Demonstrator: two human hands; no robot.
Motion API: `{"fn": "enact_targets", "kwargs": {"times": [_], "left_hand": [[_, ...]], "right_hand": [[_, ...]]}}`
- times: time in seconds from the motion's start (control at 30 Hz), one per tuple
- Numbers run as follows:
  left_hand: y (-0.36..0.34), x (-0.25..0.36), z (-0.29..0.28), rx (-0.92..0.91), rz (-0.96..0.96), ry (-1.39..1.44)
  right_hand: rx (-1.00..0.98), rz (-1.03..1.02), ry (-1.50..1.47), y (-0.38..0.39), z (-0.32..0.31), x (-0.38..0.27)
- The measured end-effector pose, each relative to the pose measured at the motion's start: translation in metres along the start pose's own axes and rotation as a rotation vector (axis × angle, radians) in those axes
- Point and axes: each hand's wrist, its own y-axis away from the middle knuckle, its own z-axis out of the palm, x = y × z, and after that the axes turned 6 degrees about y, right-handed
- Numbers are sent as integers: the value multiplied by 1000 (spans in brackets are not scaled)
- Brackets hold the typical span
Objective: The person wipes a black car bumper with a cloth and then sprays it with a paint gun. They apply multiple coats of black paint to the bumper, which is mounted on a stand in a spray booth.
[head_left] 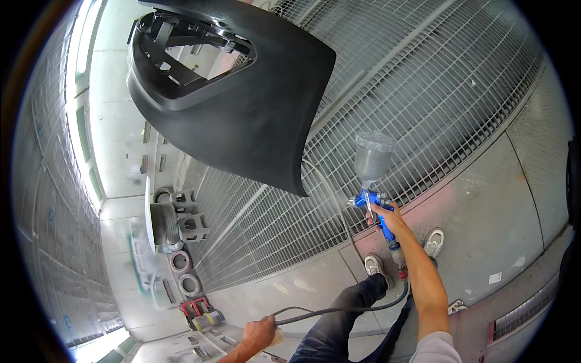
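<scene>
My right hand (391, 221) is wrapped round the grip of a blue spray gun (387, 231). On top of the gun stands a translucent grey paint cup (372, 158) with a lid. A dark air hose (357, 309) runs from the bottom of the grip, sagging across my legs. Lower down, my left hand (259, 333) is closed round the hose, its fingers partly hidden. Left of the gun and apart from it is a large matt black car bumper (242, 115), with a wide opening at its upper left. The gun's nozzle points left, toward the bumper's side.
Metal floor grating (417, 109) lies behind and below the bumper. A thin pale hose (331, 187) crosses it. Along the left side are stacked tyres (163, 221), grey stools (192, 228) and a red rack (196, 310). My shoes (434, 242) stand on the solid floor.
</scene>
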Motion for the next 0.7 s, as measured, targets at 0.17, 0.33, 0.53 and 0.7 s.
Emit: {"fn": "enact_targets", "kwargs": {"times": [0.17, 0.33, 0.53, 0.7], "left_hand": [[-16, 12, -9, 22, 53, -20], [-38, -2, -22, 90, 46, -66], [-66, 10, -51, 124, 79, -107], [-93, 18, -61, 210, 177, -71]], "right_hand": [[-112, -64, -261, -7, -26, -44], [-91, -148, -337, 15, -56, -129], [-4, -345, -468, 23, -119, -218], [-39, -653, -529, 45, -150, -286]]}}
